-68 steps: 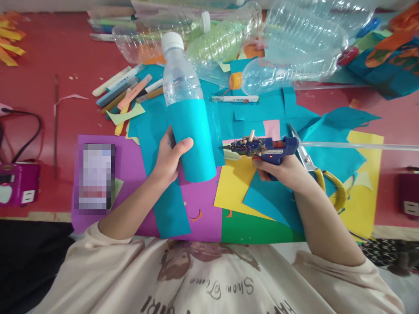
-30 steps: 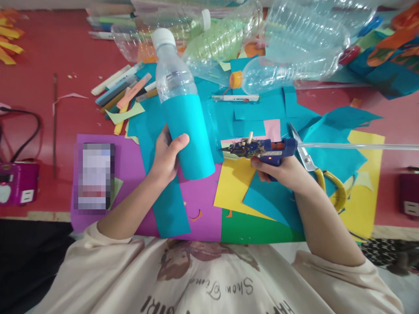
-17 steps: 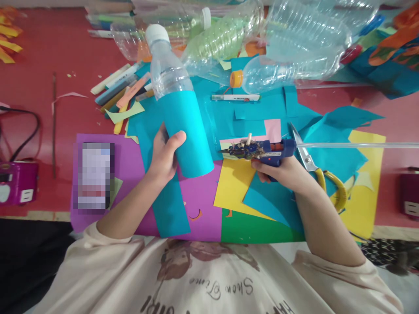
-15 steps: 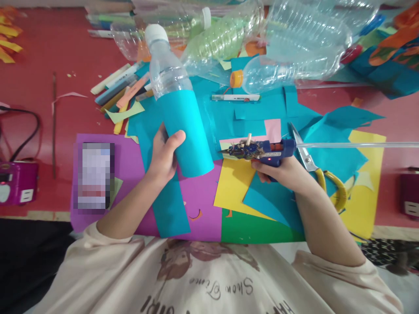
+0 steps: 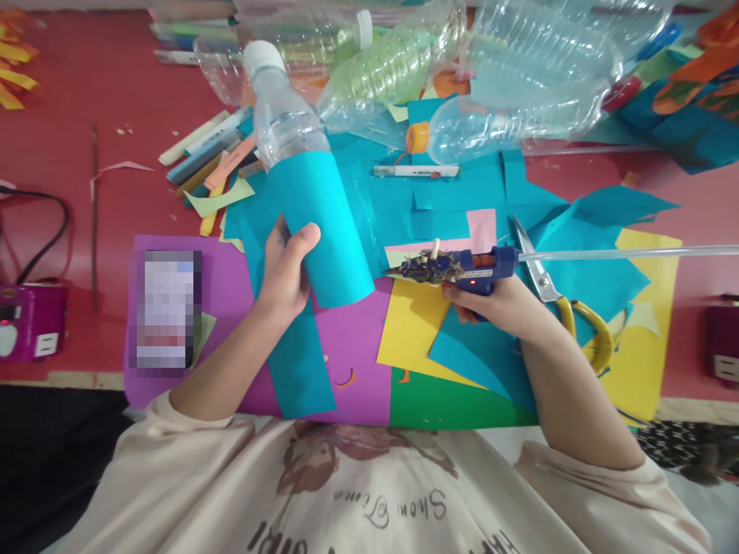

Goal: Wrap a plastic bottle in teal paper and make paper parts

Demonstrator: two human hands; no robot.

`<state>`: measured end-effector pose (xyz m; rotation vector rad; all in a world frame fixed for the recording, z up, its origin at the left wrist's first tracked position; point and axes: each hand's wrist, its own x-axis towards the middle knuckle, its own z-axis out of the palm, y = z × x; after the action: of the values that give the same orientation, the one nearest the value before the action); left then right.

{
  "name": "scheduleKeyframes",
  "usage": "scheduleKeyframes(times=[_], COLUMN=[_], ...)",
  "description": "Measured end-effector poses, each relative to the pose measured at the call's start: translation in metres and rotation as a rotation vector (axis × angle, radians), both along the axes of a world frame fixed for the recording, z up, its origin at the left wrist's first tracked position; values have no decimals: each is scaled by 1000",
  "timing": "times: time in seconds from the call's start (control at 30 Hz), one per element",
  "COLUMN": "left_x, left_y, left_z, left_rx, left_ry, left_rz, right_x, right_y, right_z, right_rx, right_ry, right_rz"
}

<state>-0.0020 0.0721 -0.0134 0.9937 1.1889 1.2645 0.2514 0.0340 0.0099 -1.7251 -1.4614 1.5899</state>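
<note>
Currently, the work looks to be at the gluing stage: the left hand (image 5: 285,269) clasps a plastic bottle (image 5: 292,123) by its cyan paper sleeve (image 5: 332,231), thumb in front, while the right hand (image 5: 496,302) is wrapped round the grip of a hot glue gun (image 5: 485,268). The bottle tilts left of centre, cap to the far left, base just beside the nozzle (image 5: 393,271). Bringing these 2 together would call for a steady bottle and fingers clear of the hot tip. The left fingertips are hidden behind the sleeve, the glue stick (image 5: 623,252) is cut off at right, the phone screen (image 5: 167,308) is pixelated, and whether glue is flowing cannot be told.
</note>
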Motion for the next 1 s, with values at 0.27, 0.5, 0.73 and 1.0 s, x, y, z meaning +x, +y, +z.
scheduleKeyframes(times=[0.27, 0.5, 0.73, 1.0], left_x=[0, 0, -1, 1], left_y=[0, 1, 1, 0], left_z=[2, 2, 2, 3], left_rx=[-6, -11, -8, -43], left_ry=[0, -4, 5, -39], left_rz=[8, 22, 6, 7], right_x=[0, 0, 0, -1], right_y=[0, 0, 0, 1], right_z=[0, 1, 0, 2], right_rx=[-22, -27, -23, 12], right_ry=[-23, -34, -27, -10], right_rz=[-2, 7, 11, -67])
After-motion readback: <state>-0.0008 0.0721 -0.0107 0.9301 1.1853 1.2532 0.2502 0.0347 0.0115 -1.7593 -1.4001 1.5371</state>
